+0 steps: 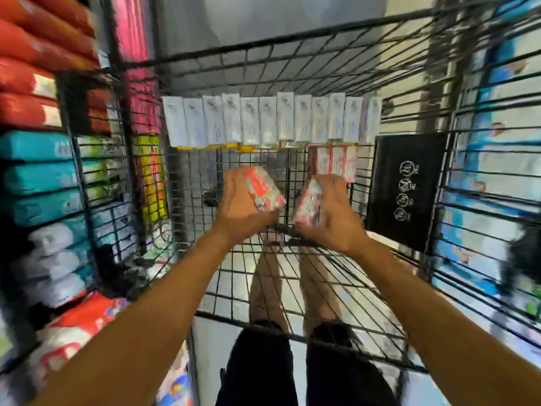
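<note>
I look down into a black wire cart [292, 288]. My left hand [240, 209] grips a small red and white box [265, 190], tilted, above the cart's floor. My right hand [333, 215] grips a second red and white box [310, 205] just beside the first. The two boxes are close together but apart. A row of several upright white boxes [269, 121] stands along the cart's far wall. Below them, at the right, a few more red and white boxes [336, 162] lie stacked. The picture is blurred by motion.
Shelves on the left hold stacked red packs [29, 83], teal packs [41, 174] and grey packs [52, 259]. Blue and white packs [497, 142] fill the right side. A black sign [407, 189] with white icons hangs on the cart's right wall. My legs show through the wire floor.
</note>
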A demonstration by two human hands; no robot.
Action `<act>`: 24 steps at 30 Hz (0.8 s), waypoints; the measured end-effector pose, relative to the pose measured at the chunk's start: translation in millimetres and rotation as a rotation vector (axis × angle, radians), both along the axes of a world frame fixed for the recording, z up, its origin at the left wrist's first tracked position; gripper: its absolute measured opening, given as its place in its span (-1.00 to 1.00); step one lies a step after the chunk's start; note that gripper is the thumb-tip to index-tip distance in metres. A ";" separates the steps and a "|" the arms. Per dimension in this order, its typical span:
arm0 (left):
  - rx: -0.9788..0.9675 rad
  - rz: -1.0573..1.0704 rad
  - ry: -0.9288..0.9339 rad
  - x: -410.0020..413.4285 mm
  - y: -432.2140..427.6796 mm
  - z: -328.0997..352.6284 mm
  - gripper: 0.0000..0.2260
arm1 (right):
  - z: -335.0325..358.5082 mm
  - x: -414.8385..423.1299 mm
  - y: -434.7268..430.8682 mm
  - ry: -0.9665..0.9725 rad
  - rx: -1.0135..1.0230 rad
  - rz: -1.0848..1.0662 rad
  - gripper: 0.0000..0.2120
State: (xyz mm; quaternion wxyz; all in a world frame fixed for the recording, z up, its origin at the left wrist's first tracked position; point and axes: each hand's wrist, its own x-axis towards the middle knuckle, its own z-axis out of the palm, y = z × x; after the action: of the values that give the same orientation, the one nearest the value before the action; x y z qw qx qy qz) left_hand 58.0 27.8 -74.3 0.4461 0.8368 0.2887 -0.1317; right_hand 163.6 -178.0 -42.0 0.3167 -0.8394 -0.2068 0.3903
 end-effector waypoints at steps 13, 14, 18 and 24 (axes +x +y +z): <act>-0.154 0.366 -0.070 -44.9 18.0 218.9 -0.19 | 202.2 -20.0 14.4 0.702 0.431 -0.511 -0.12; -0.162 0.383 -0.087 -48.1 17.7 232.5 -0.11 | 212.2 -20.0 13.3 0.763 0.470 -0.517 -0.19; -0.205 0.525 -0.157 -64.8 7.4 278.7 0.05 | 255.8 -25.4 19.3 1.016 0.653 -0.515 -0.22; -0.468 0.885 -0.283 -99.1 -26.3 316.6 -0.20 | 286.1 -42.4 27.9 1.010 0.530 -0.385 0.05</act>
State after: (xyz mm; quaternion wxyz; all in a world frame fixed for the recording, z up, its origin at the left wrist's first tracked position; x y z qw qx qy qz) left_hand -41.1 1.5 242.4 0.6688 0.5222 0.5148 0.1228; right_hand 121.2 -150.0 244.1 0.6392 -0.4651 0.0348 0.6115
